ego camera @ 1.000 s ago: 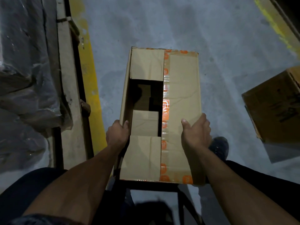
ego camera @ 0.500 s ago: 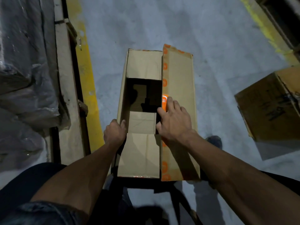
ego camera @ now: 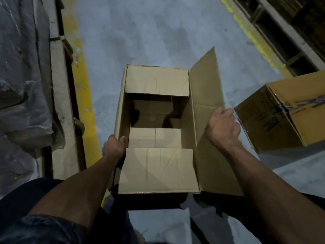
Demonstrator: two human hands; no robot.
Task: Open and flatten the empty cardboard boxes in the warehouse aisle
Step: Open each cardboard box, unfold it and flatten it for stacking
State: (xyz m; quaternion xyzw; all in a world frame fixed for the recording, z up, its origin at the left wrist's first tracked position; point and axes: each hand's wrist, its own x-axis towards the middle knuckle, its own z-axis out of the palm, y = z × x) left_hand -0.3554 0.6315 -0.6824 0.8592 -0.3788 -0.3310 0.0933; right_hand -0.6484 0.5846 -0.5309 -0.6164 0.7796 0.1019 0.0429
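A brown cardboard box (ego camera: 158, 171) stands in front of me with its top open; two short end flaps lie folded inward and the inside is dark. Its long right flap (ego camera: 205, 88) is swung outward and up. My right hand (ego camera: 222, 125) grips the outer edge of that flap with curled fingers. My left hand (ego camera: 113, 147) holds the box's left wall at the rim, thumb over the edge.
A second cardboard box (ego camera: 288, 117) with tape lies tilted on the grey floor at the right. Wrapped pallets (ego camera: 22, 85) and a yellow floor line (ego camera: 82, 95) run along the left. Shelving (ego camera: 284, 27) stands at the upper right.
My right hand has moved from the taped seam to the right, pulling the long right flap open. The left hand has kept its hold on the left wall.
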